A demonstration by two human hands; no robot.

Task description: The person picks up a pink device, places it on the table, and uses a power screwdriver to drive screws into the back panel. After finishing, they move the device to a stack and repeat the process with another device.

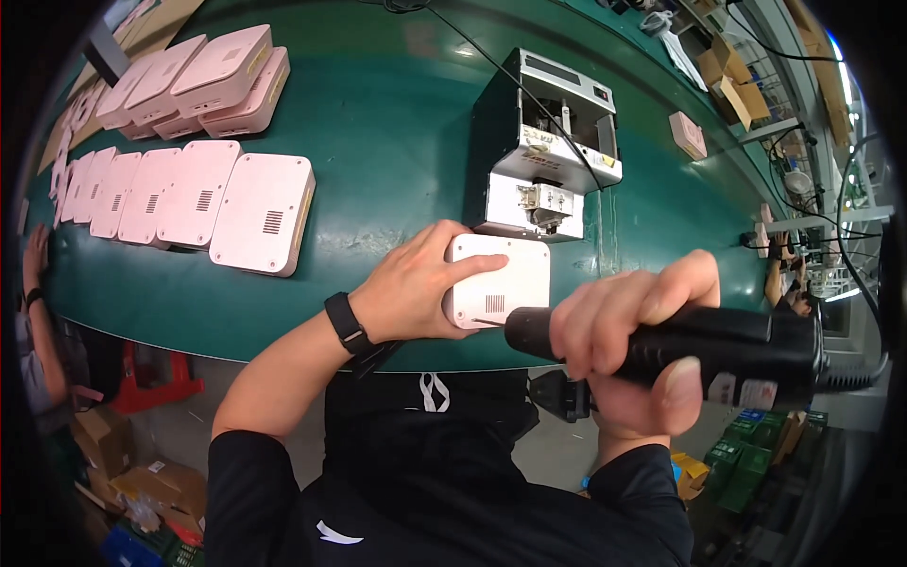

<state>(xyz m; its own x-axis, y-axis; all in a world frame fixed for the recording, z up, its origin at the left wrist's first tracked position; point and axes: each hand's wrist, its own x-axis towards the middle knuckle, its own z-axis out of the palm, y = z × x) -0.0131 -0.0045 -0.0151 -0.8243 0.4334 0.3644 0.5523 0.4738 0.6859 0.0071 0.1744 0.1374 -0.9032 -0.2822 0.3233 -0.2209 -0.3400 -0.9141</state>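
Observation:
My left hand point(416, 283) is closed round the left side of a white square plastic box point(515, 274) with a vent grille and corner screw holes. Its index finger lies across the box's top face. In my right hand point(633, 331) is a black corded electric screwdriver point(737, 350), held almost level. The thin bit points left and its tip is by the box's near left corner; I cannot tell whether it touches the screw hole. Just beyond the box stands a black and silver screw feeder point(548, 151) with a small metal block at its front.
A row of similar white boxes point(260, 213) leans along the left, with stacked boxes point(222, 71) behind. One more white box point(688, 135) lies at the far right of the green table point(378, 113). A black cable point(482, 47) crosses the feeder. Other people's hands point(36, 250) show at the left edge.

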